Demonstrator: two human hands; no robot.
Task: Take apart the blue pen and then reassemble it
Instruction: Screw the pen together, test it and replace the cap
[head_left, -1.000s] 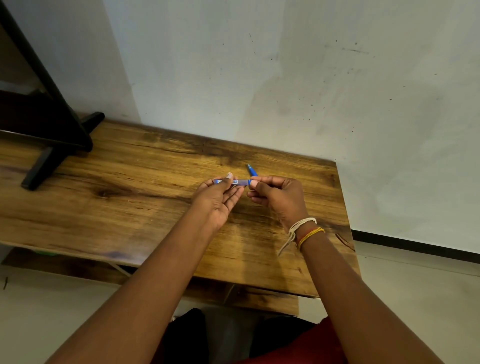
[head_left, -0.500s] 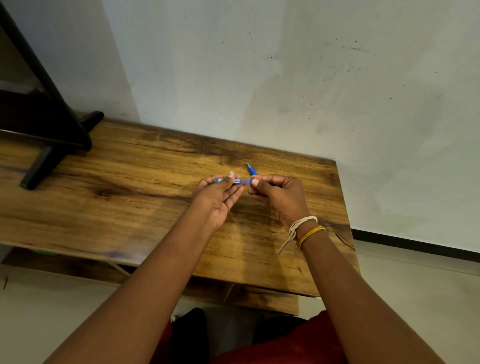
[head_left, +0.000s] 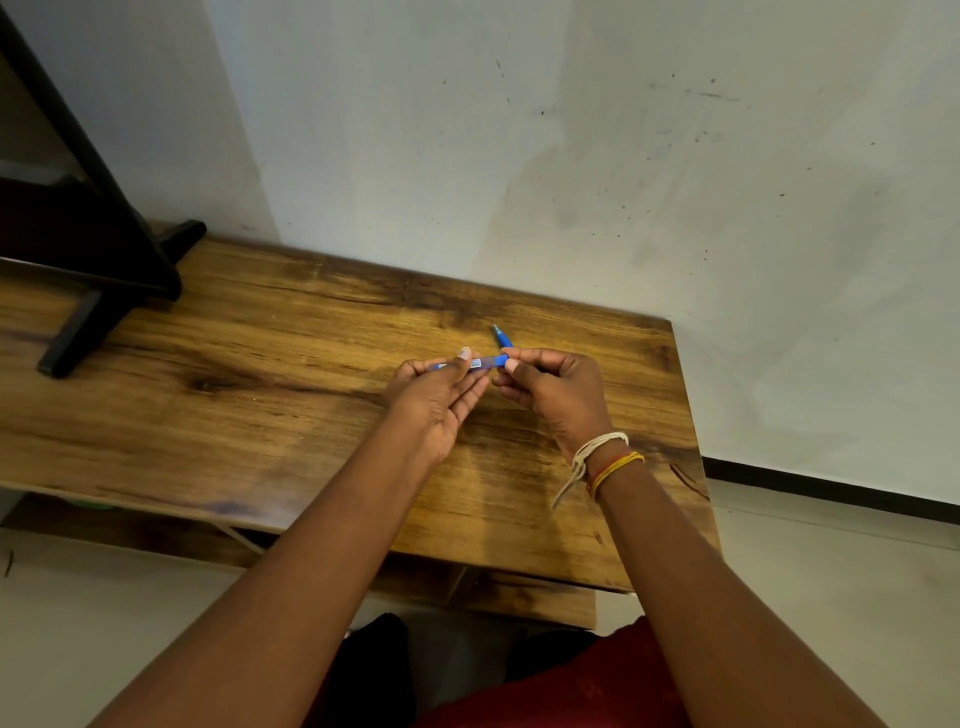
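I'm pinching the barrel (head_left: 480, 362) in my left grip (head_left: 441, 395), its axis running nine to three. My right grip (head_left: 550, 392) is pinching its three o'clock end; a blue tip (head_left: 502, 338) is poking out toward eleven.

blue pen barrel (head_left: 480, 362) pinched by left hand (head_left: 434, 400) and right hand (head_left: 553, 395) | held above worktop (head_left: 260, 395) | tipped piece (head_left: 502, 338) seen just behind right hand

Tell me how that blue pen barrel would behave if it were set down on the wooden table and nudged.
The blue pen barrel looks round and slim, so it would probably roll on the flat wooden table. It stays straight between the left hand and right hand, so it is likely stiff, and probably light.
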